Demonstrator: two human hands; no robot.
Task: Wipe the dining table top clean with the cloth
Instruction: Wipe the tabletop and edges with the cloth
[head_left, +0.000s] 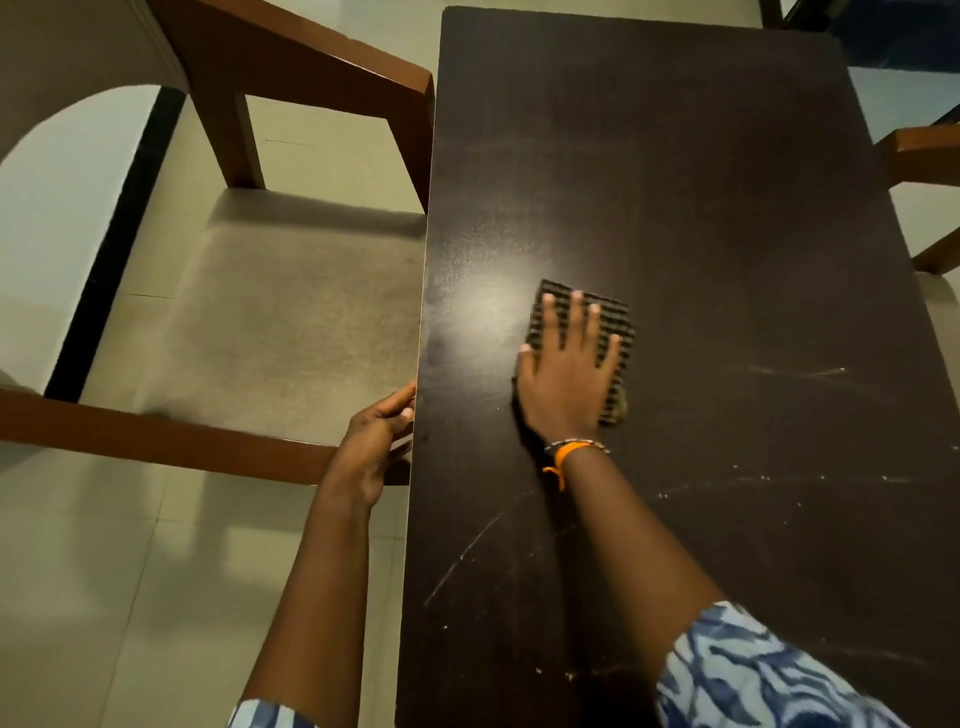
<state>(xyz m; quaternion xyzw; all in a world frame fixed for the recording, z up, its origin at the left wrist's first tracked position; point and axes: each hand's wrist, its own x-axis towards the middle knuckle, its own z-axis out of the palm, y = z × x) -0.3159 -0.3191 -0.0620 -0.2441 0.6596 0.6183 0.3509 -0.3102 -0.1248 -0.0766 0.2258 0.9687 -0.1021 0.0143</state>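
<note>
A dark brown dining table (675, 156) fills the middle and right of the view. A folded dark striped cloth (621, 325) lies flat on it near the left edge. My right hand (566, 374) presses down on the cloth with straight, spread fingers. My left hand (376, 441) is at the table's left edge, its fingers curled against the rim. Pale streaks and crumbs (779, 483) show on the near part of the top.
A wooden chair (291, 312) with a grey seat stands tight against the table's left side. Part of another wooden chair (919, 156) shows at the right edge. The floor is pale tile (104, 597).
</note>
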